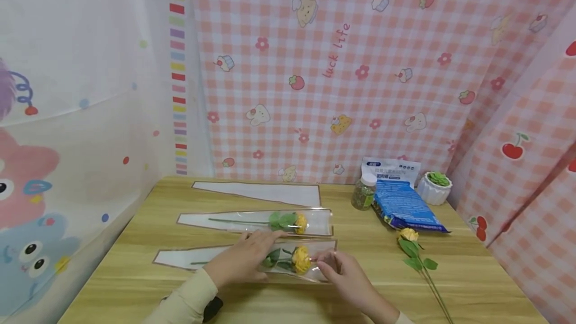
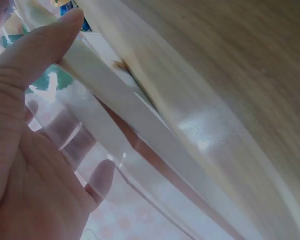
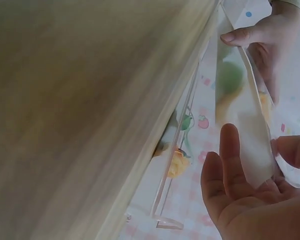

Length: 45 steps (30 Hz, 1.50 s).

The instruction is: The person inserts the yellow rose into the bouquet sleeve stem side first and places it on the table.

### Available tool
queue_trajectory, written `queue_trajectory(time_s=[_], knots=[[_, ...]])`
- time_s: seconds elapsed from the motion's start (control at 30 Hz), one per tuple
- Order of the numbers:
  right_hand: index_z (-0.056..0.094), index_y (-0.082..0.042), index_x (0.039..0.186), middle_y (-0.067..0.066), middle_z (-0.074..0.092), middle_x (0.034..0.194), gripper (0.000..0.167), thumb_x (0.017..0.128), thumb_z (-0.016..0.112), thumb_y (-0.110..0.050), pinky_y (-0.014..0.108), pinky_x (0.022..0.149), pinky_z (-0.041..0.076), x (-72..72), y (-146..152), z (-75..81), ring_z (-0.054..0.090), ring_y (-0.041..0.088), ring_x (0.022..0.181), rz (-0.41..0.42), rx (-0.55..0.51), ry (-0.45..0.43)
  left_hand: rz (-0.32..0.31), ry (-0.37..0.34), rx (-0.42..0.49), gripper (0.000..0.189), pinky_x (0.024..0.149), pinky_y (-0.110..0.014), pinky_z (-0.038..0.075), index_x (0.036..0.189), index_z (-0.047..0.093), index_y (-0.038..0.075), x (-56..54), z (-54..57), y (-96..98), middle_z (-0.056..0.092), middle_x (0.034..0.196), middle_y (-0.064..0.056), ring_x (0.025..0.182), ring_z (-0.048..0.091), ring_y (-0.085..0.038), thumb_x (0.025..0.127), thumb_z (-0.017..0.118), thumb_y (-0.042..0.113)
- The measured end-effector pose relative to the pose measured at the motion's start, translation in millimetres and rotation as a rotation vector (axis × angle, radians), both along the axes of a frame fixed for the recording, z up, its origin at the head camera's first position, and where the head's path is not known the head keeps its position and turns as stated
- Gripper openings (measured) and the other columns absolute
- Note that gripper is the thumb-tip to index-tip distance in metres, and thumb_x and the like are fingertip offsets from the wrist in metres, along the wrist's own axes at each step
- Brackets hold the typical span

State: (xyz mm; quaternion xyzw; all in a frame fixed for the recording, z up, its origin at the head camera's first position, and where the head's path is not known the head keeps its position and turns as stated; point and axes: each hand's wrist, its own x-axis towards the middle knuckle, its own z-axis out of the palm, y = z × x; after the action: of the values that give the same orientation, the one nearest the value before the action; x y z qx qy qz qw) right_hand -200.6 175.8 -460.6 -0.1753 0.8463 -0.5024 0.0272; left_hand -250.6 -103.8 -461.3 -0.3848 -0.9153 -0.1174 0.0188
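A clear flower sleeve [image 1: 324, 270] with a white backing and brown edging lies at the front of the table, holding a yellow rose [image 1: 301, 260] with green leaves. My left hand [image 1: 245, 256] grips its middle; in the left wrist view the thumb [image 2: 50, 45] is on one side and the fingers show through the film. At the wide end, beside the bloom, my right hand [image 1: 348, 279] holds the sleeve between thumb and fingers. The right wrist view shows this sleeve [image 3: 255, 145] tilted between both hands, its end by the right fingers [image 3: 230, 155].
Behind lies a second sleeve [image 1: 186, 219] containing another yellow rose [image 1: 300, 223], then a third flat sleeve [image 1: 288, 196]. A loose yellow rose [image 1: 408, 235] lies at the right. Farther back are a lidded jar [image 1: 363, 194], a blue packet [image 1: 405, 204], a white pouch [image 1: 391, 170] and a potted succulent [image 1: 434, 189].
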Motion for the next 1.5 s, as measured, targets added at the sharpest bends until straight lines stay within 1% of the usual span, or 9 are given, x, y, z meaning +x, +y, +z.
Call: queue_trajectory(time_s=[0.13,0.37,0.5,0.73,0.9,1.0,1.17,1.33,1.5], knots=[[0.068,-0.001,0.108,0.009,0.07,0.1,0.023,0.104,0.057,-0.021,0.024,0.067,0.048,-1.5,0.6,-1.6,0.058,0.009,0.078,0.036,-0.003,-0.028,-0.002,-0.014,0.005,0.099,0.111,-0.057,0.034,0.159,0.028,0.015,0.4,-0.3,-1.1,0.046,0.153,-0.007,0.14,0.043,-0.026,0.081,0.086,0.032],[0.067,-0.002,0.109,0.012,0.071,0.119,0.024,0.105,0.057,-0.023,0.023,0.073,0.049,-7.2,6.6,-4.6,0.063,0.019,0.094,0.04,-0.029,-0.087,-0.013,0.004,-0.027,0.095,0.11,-0.056,0.038,0.155,0.034,0.012,1.9,-1.5,-4.1,0.049,0.15,-0.01,0.138,0.045,-0.031,0.079,0.088,0.032],[0.068,-0.001,0.106,0.012,0.071,0.107,0.021,0.101,0.062,-0.02,0.023,0.067,0.047,-12.6,14.2,-7.2,0.056,0.01,0.078,0.016,0.02,-0.091,-0.016,0.001,-0.052,0.094,0.109,-0.055,0.04,0.152,0.039,0.011,-0.5,-5.8,-9.3,0.049,0.148,-0.01,0.136,0.046,-0.032,0.077,0.089,0.035],[0.07,0.001,0.096,0.006,0.071,0.097,0.012,0.093,0.072,-0.011,0.028,0.073,0.05,-18.3,27.3,-11.1,0.063,0.017,0.087,0.018,0.057,-0.133,0.068,-0.086,-0.015,0.103,0.107,-0.057,0.042,0.157,0.032,0.013,-2.7,-9.5,-24.2,0.048,0.151,-0.014,0.135,0.048,-0.034,0.076,0.09,0.035],[0.067,0.002,0.098,0.005,0.07,0.095,0.016,0.092,0.073,-0.011,0.031,0.075,0.051,-20.8,32.4,-11.9,0.063,0.018,0.088,0.01,0.085,-0.128,0.059,-0.082,-0.009,0.088,0.104,-0.058,0.044,0.149,0.045,0.011,-0.1,-6.2,-30.6,0.054,0.145,-0.013,0.129,0.055,-0.034,0.076,0.089,0.032],[0.066,0.004,0.102,0.008,0.07,0.098,0.02,0.093,0.072,-0.012,0.035,0.079,0.054,-20.7,34.8,-10.2,0.065,0.023,0.093,0.007,0.108,-0.131,0.043,-0.06,-0.02,0.077,0.103,-0.054,0.046,0.142,0.053,0.011,1.2,-5.1,-31.9,0.058,0.141,-0.011,0.126,0.057,-0.032,0.077,0.088,0.032],[0.066,0.006,0.11,0.01,0.071,0.106,0.027,0.096,0.069,-0.017,0.043,0.083,0.055,-22.4,40.3,-3.6,0.066,0.03,0.1,0.026,0.15,-0.152,0.045,-0.054,-0.035,0.077,0.104,-0.05,0.046,0.142,0.053,0.01,0.6,-5.3,-32.7,0.058,0.141,-0.01,0.127,0.057,-0.031,0.078,0.088,0.035],[0.065,0.007,0.109,0.011,0.068,0.101,0.026,0.099,0.065,-0.017,0.041,0.078,0.056,-25.6,51.2,6.0,0.065,0.025,0.092,0.066,0.094,-0.247,0.051,-0.062,-0.029,0.078,0.102,-0.051,0.047,0.142,0.053,0.01,0.5,-4.9,-33.2,0.059,0.14,-0.011,0.124,0.058,-0.032,0.077,0.088,0.034],[0.06,0.011,0.12,0.013,0.069,0.103,0.036,0.104,0.058,-0.021,0.045,0.078,0.055,-34.8,69.2,16.9,0.066,0.028,0.092,0.095,0.053,-0.343,0.049,-0.074,-0.023,0.078,0.101,-0.052,0.048,0.142,0.053,0.01,1.2,-2.8,-32.5,0.059,0.14,-0.012,0.123,0.059,-0.033,0.077,0.088,0.034]])
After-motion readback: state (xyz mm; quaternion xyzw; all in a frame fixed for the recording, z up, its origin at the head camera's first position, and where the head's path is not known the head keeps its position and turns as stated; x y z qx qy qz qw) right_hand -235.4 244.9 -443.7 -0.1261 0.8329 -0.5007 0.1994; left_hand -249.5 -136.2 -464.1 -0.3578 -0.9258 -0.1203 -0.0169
